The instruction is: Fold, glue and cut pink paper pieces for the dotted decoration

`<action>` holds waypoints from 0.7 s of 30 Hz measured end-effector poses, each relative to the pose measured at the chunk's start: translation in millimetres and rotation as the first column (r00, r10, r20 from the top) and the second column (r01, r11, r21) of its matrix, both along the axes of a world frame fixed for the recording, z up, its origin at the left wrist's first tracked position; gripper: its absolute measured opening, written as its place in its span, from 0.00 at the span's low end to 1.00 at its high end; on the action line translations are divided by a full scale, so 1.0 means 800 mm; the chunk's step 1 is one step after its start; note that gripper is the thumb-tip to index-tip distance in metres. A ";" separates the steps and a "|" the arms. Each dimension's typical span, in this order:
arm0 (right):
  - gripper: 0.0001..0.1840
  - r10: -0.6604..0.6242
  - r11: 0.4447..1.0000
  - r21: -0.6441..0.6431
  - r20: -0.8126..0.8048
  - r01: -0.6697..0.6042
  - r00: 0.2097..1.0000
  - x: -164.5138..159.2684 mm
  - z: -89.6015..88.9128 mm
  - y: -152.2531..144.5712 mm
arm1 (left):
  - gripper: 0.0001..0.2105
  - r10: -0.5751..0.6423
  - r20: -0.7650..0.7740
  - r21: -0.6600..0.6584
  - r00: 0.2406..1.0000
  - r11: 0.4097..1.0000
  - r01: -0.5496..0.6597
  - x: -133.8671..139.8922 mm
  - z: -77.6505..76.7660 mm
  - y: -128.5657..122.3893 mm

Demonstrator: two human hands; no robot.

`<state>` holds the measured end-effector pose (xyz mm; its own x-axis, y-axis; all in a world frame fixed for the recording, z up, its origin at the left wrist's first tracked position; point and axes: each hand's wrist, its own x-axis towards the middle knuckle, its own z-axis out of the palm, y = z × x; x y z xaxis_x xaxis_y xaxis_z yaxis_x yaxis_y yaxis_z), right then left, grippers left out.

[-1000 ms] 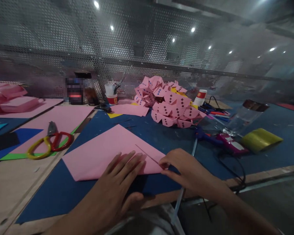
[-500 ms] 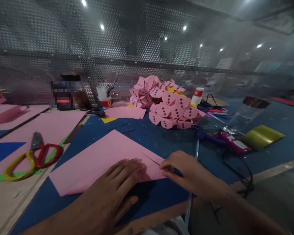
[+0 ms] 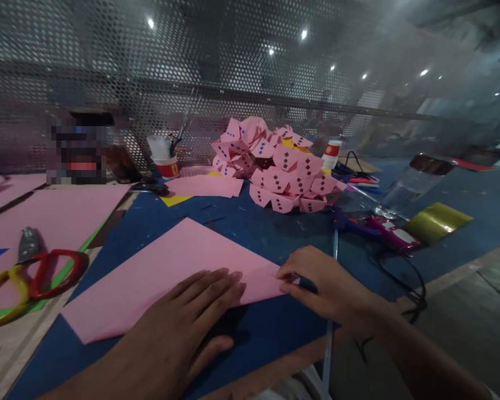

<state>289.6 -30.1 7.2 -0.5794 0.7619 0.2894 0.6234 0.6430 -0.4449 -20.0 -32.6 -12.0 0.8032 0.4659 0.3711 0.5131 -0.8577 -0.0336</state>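
Observation:
A folded sheet of pink paper (image 3: 150, 272) lies on the blue table top in front of me. My left hand (image 3: 191, 316) rests flat on its near edge, fingers stretched out and thumb apart. At the paper's right corner, the fingertips of my right hand (image 3: 316, 283) are pinched together on it. Part of that corner is hidden by the fingers. Beyond the sheet stands a pile of folded pink paper pieces (image 3: 283, 172) with dark and blue diamond marks.
Scissors (image 3: 58, 272) with red and yellow handles lie at left on pink sheets. To the right are a blue glue gun (image 3: 354, 226), a clear jar (image 3: 416, 183) and a yellow roll (image 3: 437, 222). A paper cup (image 3: 166, 166) stands near the mesh wall.
My right hand's pinch now sits at the paper's right corner; the thin dark line seen before by its fingertips no longer shows. My left hand stays flat. The view has shifted right.

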 end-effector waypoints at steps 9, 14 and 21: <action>0.07 -0.013 0.999 0.040 0.017 0.012 1.000 0.006 -0.008 0.000 | 0.31 0.064 -0.064 0.008 0.996 0.998 -0.064 -0.005 -0.010 -0.002; 0.05 -0.034 0.998 0.057 0.020 0.033 0.999 0.009 -0.012 0.002 | 0.31 0.112 -0.073 -0.023 0.991 0.993 -0.113 -0.005 -0.013 -0.001; 0.05 -0.089 0.990 0.112 0.008 0.087 0.996 0.013 -0.014 -0.002 | 0.32 0.136 -0.061 -0.040 0.989 0.990 -0.139 -0.008 -0.018 -0.001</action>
<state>300.1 -31.8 -3.7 -0.5158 0.7734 0.3685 0.6850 0.6307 -0.3648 -26.4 -33.4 -26.4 0.7501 0.5880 0.3029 0.6243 -0.7806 -0.0308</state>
